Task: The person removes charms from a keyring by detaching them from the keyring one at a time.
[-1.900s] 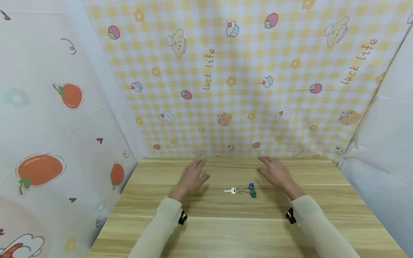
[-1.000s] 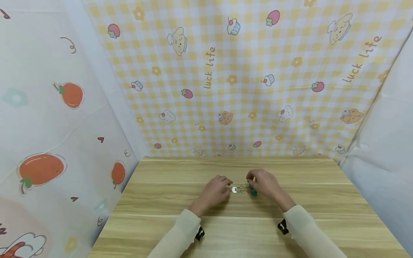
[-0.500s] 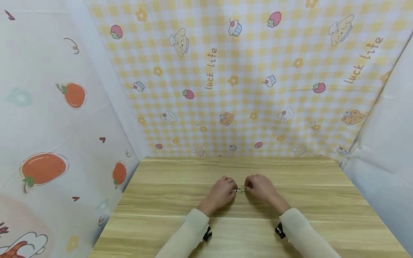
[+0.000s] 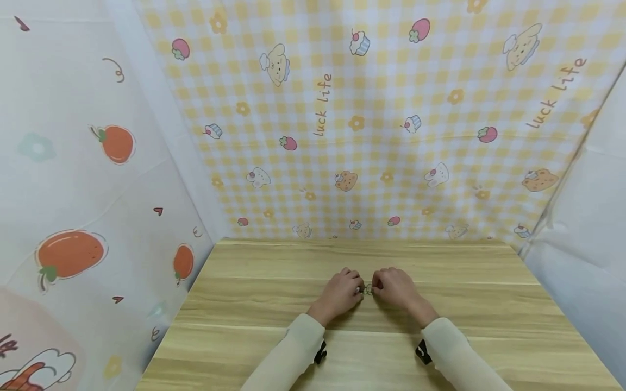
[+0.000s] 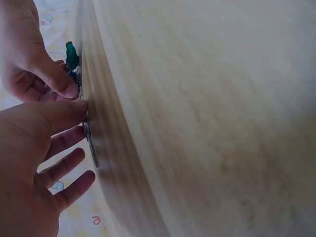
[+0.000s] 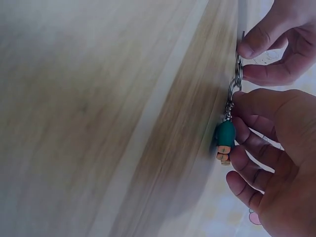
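Note:
A metal key ring [image 4: 368, 289] shows between my two hands at the middle of the wooden table. On its left side my left hand [image 4: 342, 293] pinches the silver key [image 5: 92, 148] with thumb and index finger; the other fingers spread out. From the right, my right hand [image 4: 395, 288] pinches the ring's edge, where a short chain [image 6: 228, 108] starts. A green charm [image 6: 226, 133] with orange ends hangs off that chain, beside the right fingers. In the head view the charms are hidden by the right hand.
A light wooden table [image 4: 362, 355] lies under both hands. Behind it hangs a yellow-checked cloth [image 4: 371, 152] with cartoon prints. White sheets stand at the sides, the left one [image 4: 146, 179] printed with orange fruit.
Both hands came inward and down from apart onto the keychain. The left took the key, the right took the ring, and the gap between the hands narrowed. The view shifted slightly.

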A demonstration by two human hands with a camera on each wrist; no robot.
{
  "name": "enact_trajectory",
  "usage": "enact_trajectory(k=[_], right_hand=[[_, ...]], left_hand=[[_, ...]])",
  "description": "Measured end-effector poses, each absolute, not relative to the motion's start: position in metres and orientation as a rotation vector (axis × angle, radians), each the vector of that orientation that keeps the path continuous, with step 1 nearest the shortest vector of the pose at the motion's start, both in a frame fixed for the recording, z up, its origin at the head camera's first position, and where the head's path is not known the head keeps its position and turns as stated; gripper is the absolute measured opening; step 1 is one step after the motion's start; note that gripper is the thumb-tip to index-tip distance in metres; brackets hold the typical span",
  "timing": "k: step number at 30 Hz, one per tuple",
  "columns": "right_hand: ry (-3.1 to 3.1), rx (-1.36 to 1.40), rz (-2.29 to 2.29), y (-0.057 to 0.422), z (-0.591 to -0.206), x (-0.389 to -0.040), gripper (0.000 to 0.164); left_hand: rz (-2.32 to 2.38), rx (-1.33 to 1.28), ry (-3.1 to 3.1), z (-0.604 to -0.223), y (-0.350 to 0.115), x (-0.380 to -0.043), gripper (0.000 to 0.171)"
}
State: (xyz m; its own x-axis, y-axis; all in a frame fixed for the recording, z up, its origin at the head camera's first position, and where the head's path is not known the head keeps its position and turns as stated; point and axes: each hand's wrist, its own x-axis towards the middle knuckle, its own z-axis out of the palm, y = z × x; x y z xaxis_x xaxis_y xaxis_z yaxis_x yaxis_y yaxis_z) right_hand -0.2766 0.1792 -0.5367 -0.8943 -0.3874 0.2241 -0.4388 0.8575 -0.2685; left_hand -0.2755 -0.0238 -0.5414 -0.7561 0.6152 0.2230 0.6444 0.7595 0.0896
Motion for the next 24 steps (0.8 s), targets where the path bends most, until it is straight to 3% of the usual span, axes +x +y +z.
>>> enact_trajectory(k=[24], right_hand=[[-2.891, 0.613, 0.483, 0.173, -0.542, -0.279, 0.018]], left_hand=[[-0.010, -1.005, -2.750, -0.548, -0.010, -0.277, 0.010]])
